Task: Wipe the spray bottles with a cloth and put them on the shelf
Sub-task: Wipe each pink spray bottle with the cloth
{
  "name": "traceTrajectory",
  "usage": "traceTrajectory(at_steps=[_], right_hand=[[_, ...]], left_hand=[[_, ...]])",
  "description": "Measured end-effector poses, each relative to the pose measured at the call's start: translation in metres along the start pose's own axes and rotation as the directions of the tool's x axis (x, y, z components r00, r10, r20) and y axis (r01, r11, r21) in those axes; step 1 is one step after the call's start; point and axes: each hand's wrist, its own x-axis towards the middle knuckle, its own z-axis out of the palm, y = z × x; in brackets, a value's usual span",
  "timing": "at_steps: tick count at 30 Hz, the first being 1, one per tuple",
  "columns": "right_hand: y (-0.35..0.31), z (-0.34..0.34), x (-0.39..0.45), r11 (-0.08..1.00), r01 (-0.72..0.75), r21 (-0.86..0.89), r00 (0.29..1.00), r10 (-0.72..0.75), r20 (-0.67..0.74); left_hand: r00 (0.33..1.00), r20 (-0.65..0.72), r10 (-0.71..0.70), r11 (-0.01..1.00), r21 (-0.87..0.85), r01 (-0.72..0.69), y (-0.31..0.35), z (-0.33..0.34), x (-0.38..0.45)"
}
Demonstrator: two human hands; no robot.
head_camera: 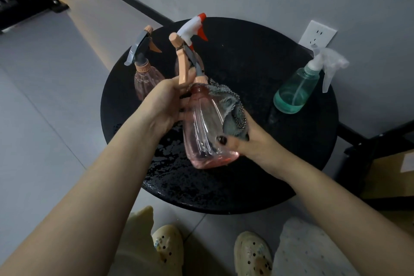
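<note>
A clear pink spray bottle [205, 127] with a peach trigger is held tilted above the round black table [280, 163]. My left hand [167, 101] grips its neck and trigger. My right hand [253, 136] holds a grey patterned cloth [233, 110] against the bottle's right side, thumb on its front. Behind stand another pink bottle [145, 78] with a grey head at the left, a bottle with a white and red head [195, 29] partly hidden behind the held one, and a green bottle [295, 89] with a clear head at the right.
The table's near surface glistens with water drops [170, 159]. A white wall socket [317, 34] sits behind the table. A dark frame with a cardboard box [389, 170] stands at the right. Grey tiled floor spreads to the left; my feet in pale clogs are below.
</note>
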Motion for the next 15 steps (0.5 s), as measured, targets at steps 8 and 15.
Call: traceTrajectory(at_steps=[8, 15], right_hand=[[0.007, 0.0, 0.0, 0.985, 0.061, 0.159, 0.993, -0.043, -0.114], [0.004, 0.007, -0.002, 0.969, 0.006, -0.245, 0.911, -0.107, -0.398]], left_hand=[[0.997, 0.07, 0.033, 0.999, -0.002, -0.033, -0.006, 0.004, 0.005], [0.994, -0.056, 0.098, 0.966, 0.245, -0.082, -0.02, 0.023, -0.007]])
